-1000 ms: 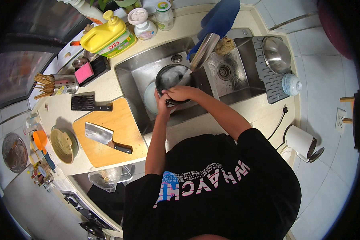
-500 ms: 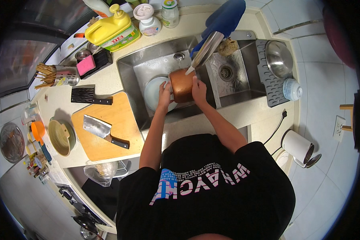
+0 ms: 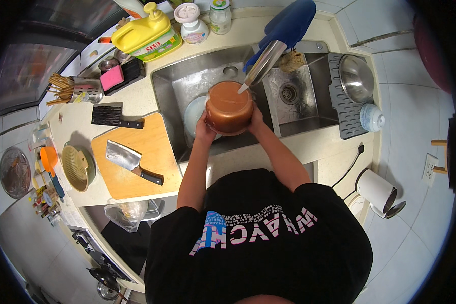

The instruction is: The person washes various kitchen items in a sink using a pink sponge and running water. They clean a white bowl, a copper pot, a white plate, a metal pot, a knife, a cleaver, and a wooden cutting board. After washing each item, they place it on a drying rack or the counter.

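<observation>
I hold a round copper-brown pot point(image 3: 229, 106) upside down over the left basin of a steel sink point(image 3: 187, 86). My left hand point(image 3: 203, 130) grips its left side and my right hand point(image 3: 256, 121) grips its right side. The steel faucet spout point(image 3: 262, 63) ends just above the pot's bottom, and a thin stream of water meets it. A white plate point(image 3: 193, 114) lies in the basin under the pot.
A wooden cutting board point(image 3: 131, 175) with a cleaver point(image 3: 129, 159) lies left of the sink, a second cleaver point(image 3: 111, 117) behind it. A yellow detergent jug point(image 3: 144, 33) stands behind the sink. A steel bowl point(image 3: 357, 78) and white bowl point(image 3: 372, 117) rest on a grey mat at right.
The pot was lifted from inside the basin and turned bottom up. It now sits higher, under the faucet, with both hands on its sides.
</observation>
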Available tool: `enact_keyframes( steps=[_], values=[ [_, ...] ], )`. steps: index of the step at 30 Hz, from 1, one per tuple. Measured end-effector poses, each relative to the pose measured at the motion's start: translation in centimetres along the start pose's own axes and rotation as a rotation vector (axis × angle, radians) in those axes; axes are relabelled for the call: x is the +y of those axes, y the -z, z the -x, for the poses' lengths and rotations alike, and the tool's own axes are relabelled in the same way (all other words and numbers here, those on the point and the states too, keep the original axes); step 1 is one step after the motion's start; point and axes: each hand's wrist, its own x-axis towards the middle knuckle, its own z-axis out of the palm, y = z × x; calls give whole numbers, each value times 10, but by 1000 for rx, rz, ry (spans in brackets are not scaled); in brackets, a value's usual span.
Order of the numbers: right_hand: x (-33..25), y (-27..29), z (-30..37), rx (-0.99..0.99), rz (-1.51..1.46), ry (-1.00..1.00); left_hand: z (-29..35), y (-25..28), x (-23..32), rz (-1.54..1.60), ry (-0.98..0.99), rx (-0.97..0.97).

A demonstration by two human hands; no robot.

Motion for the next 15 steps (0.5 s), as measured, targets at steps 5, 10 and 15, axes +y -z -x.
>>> enact_keyframes(
  steps=[5,10,15],
  values=[
    [-4,-3,12,182,364,-173,-5,-20,6,24,-177,78],
    [-32,-23,29,139,632,-183,-9,-36,7,-610,-529,198],
    [-23,6,-3,-45,919,401,-5,-63,2,-847,-492,-49]
  ],
)
